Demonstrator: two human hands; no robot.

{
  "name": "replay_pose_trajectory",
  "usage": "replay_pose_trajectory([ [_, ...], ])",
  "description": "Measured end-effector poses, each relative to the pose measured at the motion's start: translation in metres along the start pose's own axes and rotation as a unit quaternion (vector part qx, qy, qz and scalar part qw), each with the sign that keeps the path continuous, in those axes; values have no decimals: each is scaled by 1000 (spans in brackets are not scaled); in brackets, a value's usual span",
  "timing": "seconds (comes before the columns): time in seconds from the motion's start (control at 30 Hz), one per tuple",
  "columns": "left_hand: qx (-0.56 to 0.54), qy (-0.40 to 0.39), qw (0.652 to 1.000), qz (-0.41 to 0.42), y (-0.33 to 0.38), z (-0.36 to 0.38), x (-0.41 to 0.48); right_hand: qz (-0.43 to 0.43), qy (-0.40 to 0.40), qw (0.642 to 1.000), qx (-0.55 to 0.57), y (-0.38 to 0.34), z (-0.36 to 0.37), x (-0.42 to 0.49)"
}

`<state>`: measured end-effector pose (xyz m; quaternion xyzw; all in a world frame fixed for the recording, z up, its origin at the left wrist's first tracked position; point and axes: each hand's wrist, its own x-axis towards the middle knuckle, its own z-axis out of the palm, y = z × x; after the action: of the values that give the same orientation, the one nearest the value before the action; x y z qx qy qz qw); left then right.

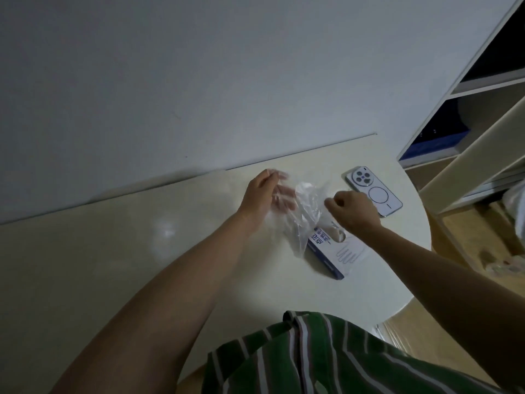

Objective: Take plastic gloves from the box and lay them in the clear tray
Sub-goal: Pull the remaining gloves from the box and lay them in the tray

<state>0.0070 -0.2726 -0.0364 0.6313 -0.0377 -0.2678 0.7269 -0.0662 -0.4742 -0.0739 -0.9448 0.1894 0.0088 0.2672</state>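
The right hand pinches a glove above the box, apparently to free it, while the left hand spreads straight fingers to steady the film.

From our head we look down across the table toward the wall, left hand and right hand near.

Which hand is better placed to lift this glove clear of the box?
Right, probably. The right hand pinches the plastic glove at its upper edge, almost above the box opening. The left hand lies open against the film, farther off, apparently gripping nothing.
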Motion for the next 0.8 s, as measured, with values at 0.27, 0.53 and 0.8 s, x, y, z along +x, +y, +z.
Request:
replay_pose_trajectory([
  [0.27, 65, -91, 992, -54, 30, -41, -24, 6, -223, 906, 359, -83, -13, 7],
  [0.53, 126, -1, 989, -77, 38, -113, -61, -45, -272, 878, 391, -150, 24, -3],
  [0.8, 133, 201, 966, -93, 26, -192, -87, -21, -172, 911, 374, -191, 60, -2],
])
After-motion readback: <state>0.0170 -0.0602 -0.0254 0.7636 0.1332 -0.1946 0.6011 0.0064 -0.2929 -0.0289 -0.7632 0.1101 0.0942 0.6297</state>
